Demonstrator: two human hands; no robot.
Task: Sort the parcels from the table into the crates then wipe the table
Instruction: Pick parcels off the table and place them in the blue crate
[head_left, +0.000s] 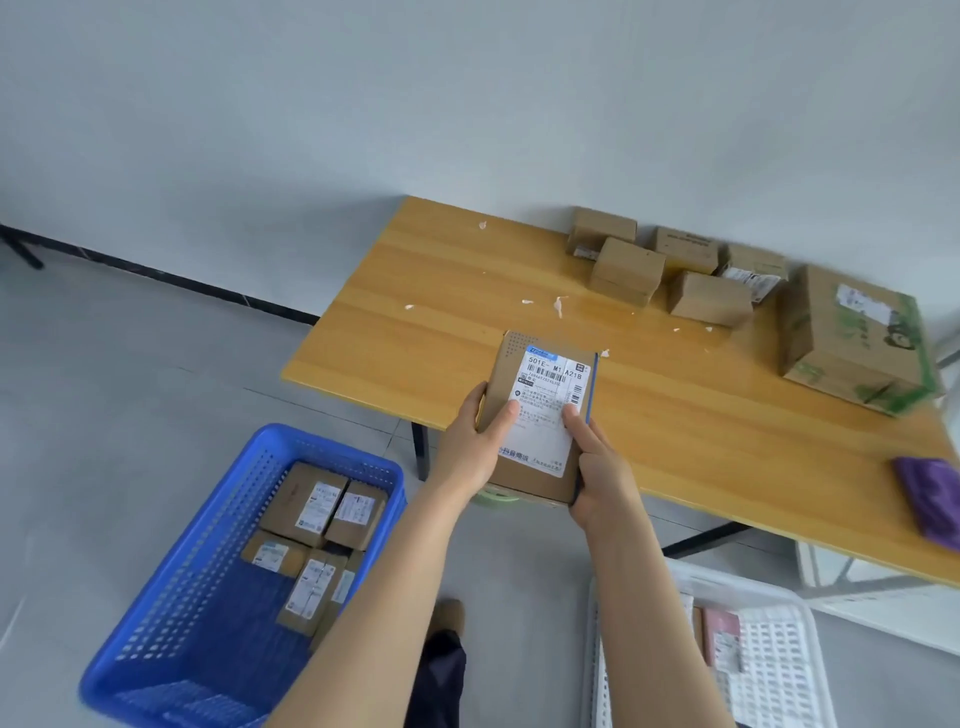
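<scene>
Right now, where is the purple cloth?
In the head view the purple cloth lies at the far right, on the wooden table near its front edge, in front of the big green-printed box.

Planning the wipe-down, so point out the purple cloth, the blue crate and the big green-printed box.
purple cloth (930, 493): head view, middle of the fabric.
blue crate (182, 571): head view, left perforated wall.
green-printed box (852, 335): head view, top face.

The purple cloth (930, 499) runs off the right edge. The white crate (779, 670) is cut off at the bottom, and the right forearm (649, 597) covers part of it. The fine print on the held parcel (545, 374) is too tiny to read, and the big green-printed box (852, 343) is pretty smeared.
</scene>
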